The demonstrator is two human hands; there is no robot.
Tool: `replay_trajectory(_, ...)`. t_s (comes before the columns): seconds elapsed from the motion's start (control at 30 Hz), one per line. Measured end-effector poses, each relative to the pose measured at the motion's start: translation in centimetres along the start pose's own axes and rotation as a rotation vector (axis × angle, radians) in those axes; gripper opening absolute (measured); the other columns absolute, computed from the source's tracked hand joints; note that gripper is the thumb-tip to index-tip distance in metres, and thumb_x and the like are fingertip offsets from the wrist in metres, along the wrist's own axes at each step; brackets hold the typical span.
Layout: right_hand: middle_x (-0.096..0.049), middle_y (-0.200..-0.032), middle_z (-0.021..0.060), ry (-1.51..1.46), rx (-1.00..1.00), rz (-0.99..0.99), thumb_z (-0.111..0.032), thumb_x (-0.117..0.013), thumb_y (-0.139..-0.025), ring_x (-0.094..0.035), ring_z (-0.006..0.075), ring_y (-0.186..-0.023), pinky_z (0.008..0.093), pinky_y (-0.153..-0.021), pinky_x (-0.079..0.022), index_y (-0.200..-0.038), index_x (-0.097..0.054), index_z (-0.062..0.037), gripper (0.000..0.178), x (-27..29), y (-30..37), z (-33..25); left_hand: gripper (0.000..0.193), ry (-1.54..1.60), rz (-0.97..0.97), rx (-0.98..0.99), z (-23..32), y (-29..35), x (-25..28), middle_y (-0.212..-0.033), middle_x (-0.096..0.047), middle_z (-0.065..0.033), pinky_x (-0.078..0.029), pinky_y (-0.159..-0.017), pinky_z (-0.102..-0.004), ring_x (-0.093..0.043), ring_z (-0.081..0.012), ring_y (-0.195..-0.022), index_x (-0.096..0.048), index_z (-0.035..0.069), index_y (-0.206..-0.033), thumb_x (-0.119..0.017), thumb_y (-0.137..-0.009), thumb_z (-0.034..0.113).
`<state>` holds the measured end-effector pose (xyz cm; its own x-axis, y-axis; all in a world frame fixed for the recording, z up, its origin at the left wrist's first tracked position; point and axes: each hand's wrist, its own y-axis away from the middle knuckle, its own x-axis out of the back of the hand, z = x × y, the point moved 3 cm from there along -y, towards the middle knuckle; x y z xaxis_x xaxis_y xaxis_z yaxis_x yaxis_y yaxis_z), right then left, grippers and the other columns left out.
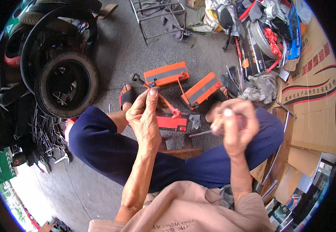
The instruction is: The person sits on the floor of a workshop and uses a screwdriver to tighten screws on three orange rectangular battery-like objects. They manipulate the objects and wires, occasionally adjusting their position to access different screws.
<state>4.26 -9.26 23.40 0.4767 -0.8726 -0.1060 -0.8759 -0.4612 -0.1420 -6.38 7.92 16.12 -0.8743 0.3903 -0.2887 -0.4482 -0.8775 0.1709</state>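
My left hand [144, 116] is pinched, thumb up, around a red cable [167, 103]. One end of that cable comes out by a black plug [136, 78], the other by a pinkish-red end piece [176, 113]. My right hand [237, 125] grips a screwdriver [201, 133] by its reddish handle, its metal shaft pointing left. Beyond my hands, two orange batteries with grey stripes, a left one [165, 74] and a right one [201, 91], lie on the ground, joined by a short red lead [180, 83]. A red-and-black battery [172, 123] is nearer, partly hidden by my left hand.
Tyres [68, 85] are piled at the left above a heap of metal rods [52, 135]. A small clear plastic bag [194, 121] lies beside the near battery. A metal rack [162, 19] stands ahead. Cardboard [311, 112] and a wooden piece [278, 154] flank my right side.
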Motion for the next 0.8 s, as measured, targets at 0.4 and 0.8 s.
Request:
replay_trajectory(0.4,-0.066,-0.077,0.0053,0.394,-0.096,-0.263,-0.012,-0.073,-0.089,-0.061,0.0085,-0.066,0.0248,-0.060,-0.049,-0.102,-0.065,0.0048,0.022,-2.6,1.6,4.9,0.021,-0.035,-0.130,0.052,0.4,1.1,-2.4,-0.086,-0.070,-0.0015,-0.050,-0.066,-0.0210,-0.061,-0.0061,-0.073,-0.072,-0.001,-0.103,-0.070,-0.095,0.019)
replay_trajectory(0.8,-0.064,-0.070,0.0076,0.372,-0.214,-0.243,-0.012,-0.063,-0.093,-0.061,0.0095,-0.062,0.0269,-0.056,-0.047,-0.101,-0.067,0.0040,0.018,-2.3,3.0,6.1,0.019,0.043,-0.166,0.256,-2.8,-0.3,-0.4,-0.082,-0.067,-0.0039,-0.056,-0.062,-0.0265,-0.066,-0.0130,-0.072,-0.065,0.003,-0.098,-0.063,-0.099,0.022)
